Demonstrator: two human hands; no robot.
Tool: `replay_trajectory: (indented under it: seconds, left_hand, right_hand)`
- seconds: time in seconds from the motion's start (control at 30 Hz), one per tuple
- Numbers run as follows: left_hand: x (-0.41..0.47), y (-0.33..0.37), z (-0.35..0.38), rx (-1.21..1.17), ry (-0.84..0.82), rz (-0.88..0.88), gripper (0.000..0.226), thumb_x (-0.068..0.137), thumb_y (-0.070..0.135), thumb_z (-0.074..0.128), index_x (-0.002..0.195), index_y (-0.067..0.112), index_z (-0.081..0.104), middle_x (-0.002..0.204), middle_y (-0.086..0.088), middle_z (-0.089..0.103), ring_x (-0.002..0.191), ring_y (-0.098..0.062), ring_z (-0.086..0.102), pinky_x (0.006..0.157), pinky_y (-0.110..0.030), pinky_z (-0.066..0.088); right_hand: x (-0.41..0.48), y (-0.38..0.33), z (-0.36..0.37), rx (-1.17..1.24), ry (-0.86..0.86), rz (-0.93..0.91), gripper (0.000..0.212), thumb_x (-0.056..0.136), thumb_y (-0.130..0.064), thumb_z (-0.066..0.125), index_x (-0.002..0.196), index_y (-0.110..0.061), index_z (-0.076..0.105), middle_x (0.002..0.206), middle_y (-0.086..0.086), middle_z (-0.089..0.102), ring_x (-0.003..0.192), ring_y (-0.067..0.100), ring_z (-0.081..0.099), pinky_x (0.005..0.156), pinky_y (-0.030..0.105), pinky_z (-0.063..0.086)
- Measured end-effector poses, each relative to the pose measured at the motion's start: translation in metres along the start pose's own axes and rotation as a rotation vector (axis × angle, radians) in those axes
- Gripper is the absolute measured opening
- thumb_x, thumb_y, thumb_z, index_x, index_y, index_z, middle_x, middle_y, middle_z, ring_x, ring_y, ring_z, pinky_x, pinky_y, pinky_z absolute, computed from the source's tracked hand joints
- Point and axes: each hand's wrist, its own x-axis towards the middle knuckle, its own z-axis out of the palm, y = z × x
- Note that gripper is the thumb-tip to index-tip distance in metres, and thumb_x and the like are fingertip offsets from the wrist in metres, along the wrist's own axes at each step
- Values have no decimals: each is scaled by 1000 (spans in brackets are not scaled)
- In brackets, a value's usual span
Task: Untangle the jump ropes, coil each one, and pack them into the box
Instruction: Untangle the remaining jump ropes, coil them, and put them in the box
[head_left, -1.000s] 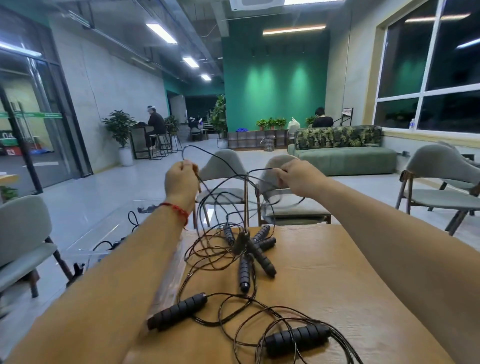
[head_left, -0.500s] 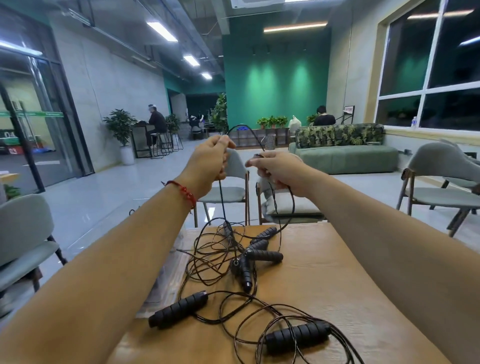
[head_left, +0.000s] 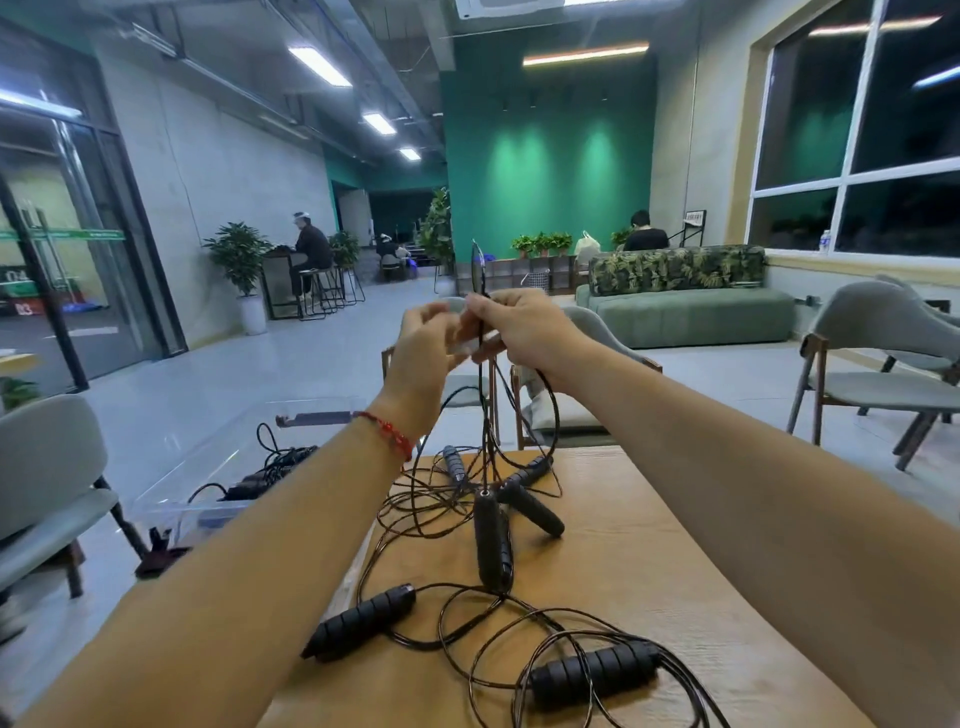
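Several black jump ropes lie tangled on the wooden table (head_left: 649, 571). Their thin cords (head_left: 426, 509) loop around black ribbed handles: one at the front left (head_left: 358, 621), one at the front right (head_left: 592, 675), others further back. One handle (head_left: 491, 540) hangs upright from a cord, its lower end at the tabletop. Both hands are raised above the far table edge, close together. My right hand (head_left: 524, 327) pinches that cord. My left hand (head_left: 423, 345) is blurred, its fingers at the same cord. A clear plastic box (head_left: 223, 462) left of the table holds a coiled black rope.
Grey chairs stand at the table's far side, to the left and to the right. A green sofa sits behind on the right. Two people sit far off in the room. A dark clip lies on the floor by the box.
My hands have come together and risen, pulling the cord up. One handle has lifted from the pile and now hangs upright under my hands.
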Motion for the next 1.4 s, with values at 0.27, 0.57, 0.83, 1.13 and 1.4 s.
replay_trajectory:
  seconds: [0.27,0.57,0.83,1.13,1.4]
  left_hand:
    - [-14,-40,-27,620,-598,52,57,88,-4,72,133,29,62,121,8,71,124,-8,64,104,-33,56]
    - [-26,-56,-4,765,-486,127,58,71,54,95,115,39,60,127,21,65,128,1,57,112,-40,45]
    - [-38,-39,-7,584,-821,-50,47,83,28,77,129,21,67,139,14,67,139,-8,54,121,-51,32]
    - [-46,-45,8,764,-803,-24,55,79,41,91,124,30,61,102,5,68,100,-14,66,106,-51,54]
    - [-40,-55,3,712,-562,102,23,110,38,56,106,24,74,98,2,72,92,-11,67,93,-36,55]
  right_hand:
    - [22,-3,-20,0,78,58,34,107,-42,64,109,-10,77,98,2,83,58,10,61,40,18,31]
    - [26,5,-13,260,276,158,28,109,-36,60,101,-14,75,84,-3,81,56,6,63,39,17,33]
    - [37,14,-23,422,392,225,30,110,-36,57,96,-14,70,84,-1,80,47,7,49,37,18,36]
    - [45,30,-26,501,599,265,32,111,-36,54,90,-16,68,70,-3,71,42,6,50,45,20,40]
    - [48,41,-27,610,510,347,29,110,-38,56,94,-15,62,85,5,73,52,11,62,50,21,51]
